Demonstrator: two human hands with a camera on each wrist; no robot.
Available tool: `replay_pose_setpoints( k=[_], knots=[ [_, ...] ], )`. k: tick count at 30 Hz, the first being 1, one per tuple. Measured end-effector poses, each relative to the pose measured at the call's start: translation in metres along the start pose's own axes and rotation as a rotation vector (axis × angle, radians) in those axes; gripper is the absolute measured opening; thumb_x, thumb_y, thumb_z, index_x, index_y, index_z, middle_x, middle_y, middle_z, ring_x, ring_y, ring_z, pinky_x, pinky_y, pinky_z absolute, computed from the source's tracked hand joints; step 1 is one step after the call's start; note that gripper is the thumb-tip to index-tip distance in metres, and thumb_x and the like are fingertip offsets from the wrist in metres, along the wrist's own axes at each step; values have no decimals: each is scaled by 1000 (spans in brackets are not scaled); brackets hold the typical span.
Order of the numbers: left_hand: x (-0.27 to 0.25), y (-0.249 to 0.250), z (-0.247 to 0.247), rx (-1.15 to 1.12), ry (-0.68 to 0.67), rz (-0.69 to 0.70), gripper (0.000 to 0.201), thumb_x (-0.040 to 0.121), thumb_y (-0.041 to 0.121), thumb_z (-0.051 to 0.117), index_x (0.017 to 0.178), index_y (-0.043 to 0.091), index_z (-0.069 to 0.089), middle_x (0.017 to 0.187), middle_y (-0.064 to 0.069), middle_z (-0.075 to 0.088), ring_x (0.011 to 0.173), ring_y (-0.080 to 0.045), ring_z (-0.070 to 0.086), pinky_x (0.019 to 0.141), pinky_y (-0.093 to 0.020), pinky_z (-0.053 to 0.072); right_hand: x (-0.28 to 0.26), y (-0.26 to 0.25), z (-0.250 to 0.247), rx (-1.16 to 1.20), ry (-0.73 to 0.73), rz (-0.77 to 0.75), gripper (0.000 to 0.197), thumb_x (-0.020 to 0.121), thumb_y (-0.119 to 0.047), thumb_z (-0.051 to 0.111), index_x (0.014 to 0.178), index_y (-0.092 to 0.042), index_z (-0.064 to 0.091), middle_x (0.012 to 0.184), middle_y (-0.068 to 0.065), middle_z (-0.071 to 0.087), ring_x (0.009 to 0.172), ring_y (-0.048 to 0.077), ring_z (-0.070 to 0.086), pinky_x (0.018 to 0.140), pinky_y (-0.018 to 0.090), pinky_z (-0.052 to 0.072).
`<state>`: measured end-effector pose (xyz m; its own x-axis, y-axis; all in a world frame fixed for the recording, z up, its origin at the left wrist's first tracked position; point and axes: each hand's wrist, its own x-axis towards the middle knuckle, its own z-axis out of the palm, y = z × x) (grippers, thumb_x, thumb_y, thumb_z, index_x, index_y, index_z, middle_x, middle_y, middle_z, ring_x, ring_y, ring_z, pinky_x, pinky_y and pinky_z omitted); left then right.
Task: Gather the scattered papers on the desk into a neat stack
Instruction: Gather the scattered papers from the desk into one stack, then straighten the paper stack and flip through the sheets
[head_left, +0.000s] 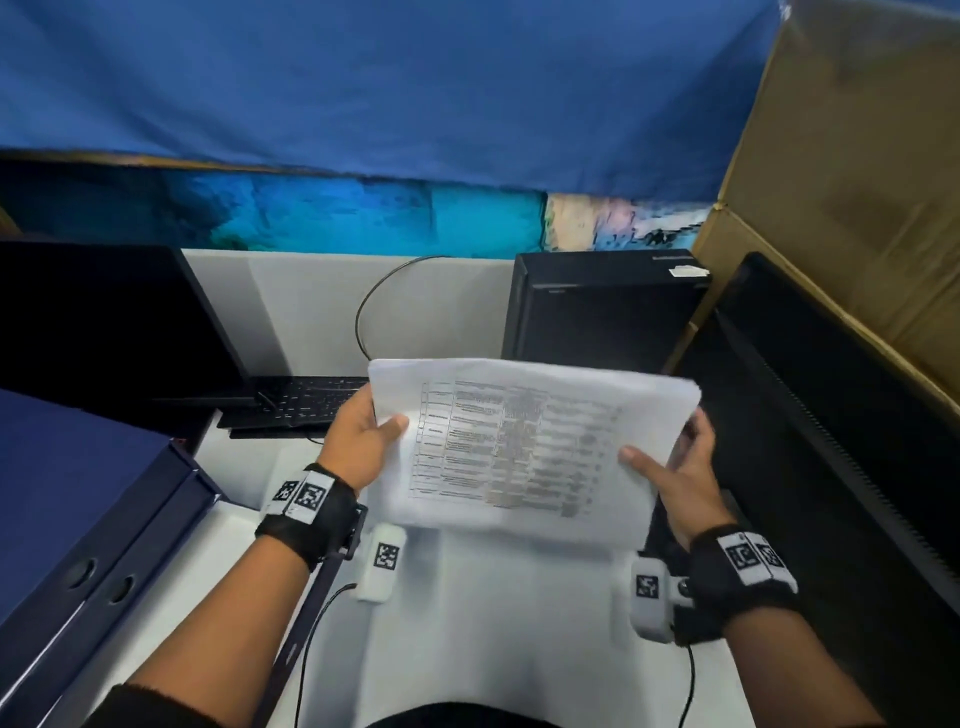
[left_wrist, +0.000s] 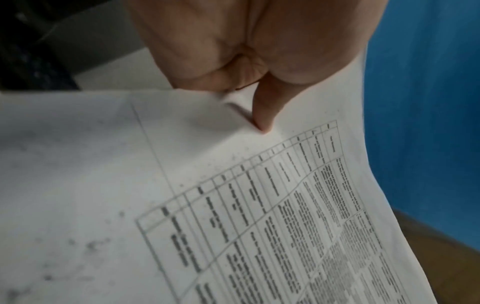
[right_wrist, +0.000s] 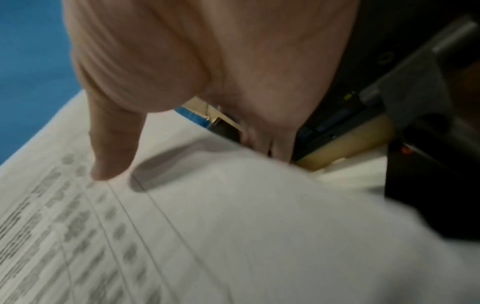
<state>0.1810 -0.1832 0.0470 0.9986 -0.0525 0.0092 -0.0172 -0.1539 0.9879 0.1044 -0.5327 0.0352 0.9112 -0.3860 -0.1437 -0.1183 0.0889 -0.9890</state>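
A stack of white papers (head_left: 524, 447) with a printed table on the top sheet is held above the white desk (head_left: 493, 623). My left hand (head_left: 363, 431) grips its left edge, thumb on top and fingers hidden beneath. My right hand (head_left: 675, 473) grips the right edge the same way. In the left wrist view the papers (left_wrist: 233, 205) lie under the left hand's thumb (left_wrist: 262, 115). In the right wrist view the right hand's thumb (right_wrist: 111, 148) presses on the papers (right_wrist: 233, 226), which are blurred.
A dark monitor (head_left: 104, 322) and black keyboard (head_left: 306, 400) stand at the left back. Blue binders (head_left: 78, 509) lie at the left. A black computer tower (head_left: 602, 312) stands behind the papers. Another monitor (head_left: 831, 415) and a cardboard box (head_left: 857, 182) are at the right.
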Motion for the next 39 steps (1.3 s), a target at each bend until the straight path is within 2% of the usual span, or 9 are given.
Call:
replay_pose_setpoints(
  k=[3,5,9,14,19,26,34,37,39],
  knots=[
    [-1,-9,9,-146,-2,22,45,83,0,58,125,13,53,127,-14,63,118,-30,59,100,-47,46,-4,6,4,-7,-79,4,39,82,-4,72,118,-19,65,111,2,76,102,22,72,91,45,55],
    [-3,-19,16,-110,42,30,45,83,1,60,126,13,51,123,-12,63,114,-27,60,100,-42,46,-5,15,5,-58,-37,-31,25,85,-6,72,107,-18,71,107,2,77,102,25,72,89,43,55],
    [-15,-56,27,105,83,-89,38,82,-7,61,110,17,53,102,-6,64,97,-26,61,92,-42,50,-13,46,10,-161,24,-3,28,83,0,72,108,-12,67,109,8,73,95,23,70,80,33,53],
    [-26,-97,41,270,-28,-293,38,87,8,60,120,24,52,116,-2,65,110,-25,60,92,-33,45,-20,90,9,-304,74,77,24,87,1,68,105,-14,63,102,7,69,103,30,65,88,37,50],
    [-25,-101,43,324,-12,-301,46,92,15,54,136,22,45,124,-4,63,114,-28,59,96,-32,44,-18,94,4,-278,150,123,26,91,-8,65,117,-7,64,110,11,71,105,29,67,92,40,52],
    [-28,-104,35,320,-35,-290,52,81,5,64,125,29,49,111,-2,65,100,-24,60,84,-29,45,-27,80,-4,-269,135,108,53,80,12,67,120,-19,51,105,2,64,103,25,63,80,32,51],
    [-4,-90,34,281,-84,-262,34,71,-6,61,87,23,62,90,-7,70,89,-26,64,79,-32,51,-29,43,14,-521,125,-186,52,78,2,68,117,-30,52,119,-5,55,118,23,55,92,49,56],
    [-1,-89,35,303,-126,-232,27,73,-8,61,79,18,60,82,-6,67,79,-24,61,66,-25,45,-38,34,45,-926,164,-551,49,76,-18,62,124,-17,54,133,2,53,127,23,47,105,56,42],
    [0,-90,36,327,-136,-229,26,73,-8,60,76,17,59,78,-3,65,73,-21,58,63,-26,43,-51,25,83,-1084,1,-684,59,76,-24,58,134,-12,50,147,7,45,140,25,37,115,55,30]
  ],
)
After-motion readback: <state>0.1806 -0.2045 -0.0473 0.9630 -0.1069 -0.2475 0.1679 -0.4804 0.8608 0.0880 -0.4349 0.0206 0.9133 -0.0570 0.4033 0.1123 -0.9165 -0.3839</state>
